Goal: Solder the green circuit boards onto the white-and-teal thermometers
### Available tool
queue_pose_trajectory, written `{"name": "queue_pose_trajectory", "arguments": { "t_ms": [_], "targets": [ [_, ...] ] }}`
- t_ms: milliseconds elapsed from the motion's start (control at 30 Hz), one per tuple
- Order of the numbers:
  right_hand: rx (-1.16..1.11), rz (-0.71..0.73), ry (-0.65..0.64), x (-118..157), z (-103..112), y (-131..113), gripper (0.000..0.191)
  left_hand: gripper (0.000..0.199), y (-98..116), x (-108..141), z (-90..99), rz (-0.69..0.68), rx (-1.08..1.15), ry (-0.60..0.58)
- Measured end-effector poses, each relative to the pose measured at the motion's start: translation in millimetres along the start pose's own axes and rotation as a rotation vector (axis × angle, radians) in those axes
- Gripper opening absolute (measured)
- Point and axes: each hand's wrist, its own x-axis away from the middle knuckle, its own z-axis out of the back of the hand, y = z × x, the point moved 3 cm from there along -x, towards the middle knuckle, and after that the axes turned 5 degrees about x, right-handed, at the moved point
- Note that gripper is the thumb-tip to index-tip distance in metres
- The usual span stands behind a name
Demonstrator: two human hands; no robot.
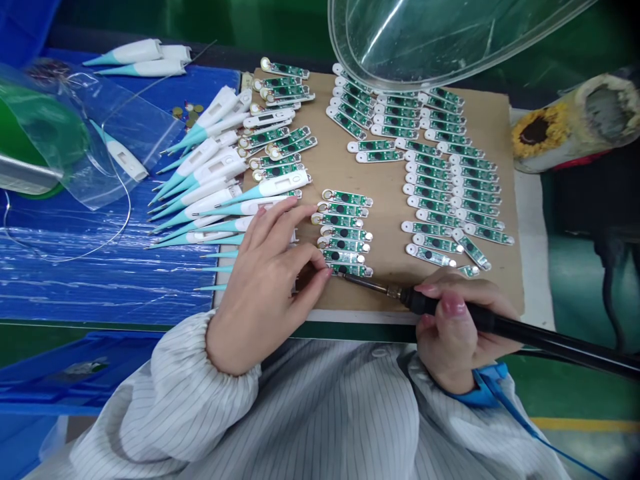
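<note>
My right hand (457, 327) is wrapped round the black handle of a soldering iron (407, 297). The iron's tip touches or nearly touches the left end of the lowest green circuit board (353, 270) in the middle column. At that same end, my left hand (275, 280) pinches with thumb and forefinger; what lies between the fingertips is too small to make out. Its other fingers rest by white and light-blue thermometers (270, 188). More boards on white strips (427, 173) lie in columns on the brown cardboard (375, 293).
A clear plastic rim (440, 80) overhangs the back. At the right stands a cylindrical holder with a yellow sponge (540, 132). Left are a blue surface (100, 280), a clear bag (95, 180), a wire loop and a green reel (40, 133). A blue wrist strap (487, 387) trails rightward.
</note>
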Motion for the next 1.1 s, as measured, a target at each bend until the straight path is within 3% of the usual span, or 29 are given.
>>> {"name": "queue_pose_trajectory", "arguments": {
  "t_ms": [233, 733, 1100],
  "targets": [
    [0.021, 0.013, 0.075, -3.6, 0.1, -2.1, 0.011, 0.012, 0.7, 1.5, 0.3, 0.003, -0.006, -0.002],
    [0.043, -0.014, 0.041, -2.3, -3.3, -2.4, 0.012, 0.011, 0.7, 0.5, -0.5, -0.008, -0.005, 0.02],
    [0.023, -0.002, 0.104, -4.2, -0.9, -0.7, 0.011, 0.012, 0.7, 0.6, 0.6, -0.005, -0.02, -0.008]
  ]
}}
